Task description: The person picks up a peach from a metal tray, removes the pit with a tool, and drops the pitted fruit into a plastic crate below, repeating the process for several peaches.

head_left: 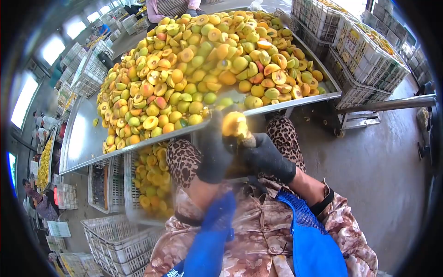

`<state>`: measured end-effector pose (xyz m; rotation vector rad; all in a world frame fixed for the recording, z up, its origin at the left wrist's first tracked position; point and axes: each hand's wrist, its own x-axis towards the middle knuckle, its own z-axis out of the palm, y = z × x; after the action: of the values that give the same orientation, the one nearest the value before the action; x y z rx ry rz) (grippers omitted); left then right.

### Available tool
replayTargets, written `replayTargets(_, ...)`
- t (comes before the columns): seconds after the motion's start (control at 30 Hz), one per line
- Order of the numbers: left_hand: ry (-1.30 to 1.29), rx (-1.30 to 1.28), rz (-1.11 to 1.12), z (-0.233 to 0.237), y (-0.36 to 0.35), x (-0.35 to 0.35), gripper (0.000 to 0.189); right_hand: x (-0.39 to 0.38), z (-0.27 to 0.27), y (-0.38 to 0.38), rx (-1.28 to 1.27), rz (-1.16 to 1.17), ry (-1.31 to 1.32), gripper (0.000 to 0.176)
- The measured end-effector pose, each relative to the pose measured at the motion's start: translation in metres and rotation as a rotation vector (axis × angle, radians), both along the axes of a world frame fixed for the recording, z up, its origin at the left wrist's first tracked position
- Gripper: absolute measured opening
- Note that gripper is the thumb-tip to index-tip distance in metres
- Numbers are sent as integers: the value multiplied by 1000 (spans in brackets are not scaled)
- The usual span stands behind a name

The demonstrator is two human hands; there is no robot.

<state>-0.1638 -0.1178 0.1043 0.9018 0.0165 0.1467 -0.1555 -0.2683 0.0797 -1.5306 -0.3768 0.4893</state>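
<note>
1. Head camera on it now: one piece of yellow-orange fruit, up in the air just off the bench's near edge, right between the two dark gloves, its surface blurred
2. Left grip, gloved, closed on the fruit from the left side, fingers smeared by blur
3. Right grip, curled in close from the other side, a small brownish tip at its thumb side meeting the fruit; what that is, or how tightly the fingers close, I cannot tell
4. Beyond them, the metal bench, and what a heap on it, cut fruit in yellow, green and orange!
5. Down below, leopard-print trousers at both knees, and left of them a white crate full of fruit
6. Out right, stacked crates loaded with more; across the bench, another person's pink sleeve
</note>
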Motion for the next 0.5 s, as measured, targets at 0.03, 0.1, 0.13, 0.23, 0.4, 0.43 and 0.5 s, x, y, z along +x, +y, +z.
replayTargets(0.03, 4, 110, 1, 3, 6, 1, 55, 3, -3, -5, 1, 127, 94, 12)
replayTargets(0.1, 78, 106, 147, 10, 8, -1, 54, 0, -25, -18, 34, 327, 175, 13)
replayTargets(0.13, 108, 60, 162, 12, 18, 0, 54, -2, -11, -15, 52, 428, 212, 14)
replayTargets(0.23, 15, 222, 110, -4, 16, -5, 54, 4, -12, -12, 103, 391, 113, 17)
replayTargets(0.4, 120, 288, 291, -9, 15, -14, 57, 12, -37, -6, -116, 79, -169, 22)
replayTargets(0.43, 138, 163, 234, -3, 18, -17, 57, 12, -46, -5, -183, 95, -260, 22)
replayTargets(0.5, 131, 68, 195, -7, 26, -16, 57, 15, -58, -7, -464, 172, -459, 20)
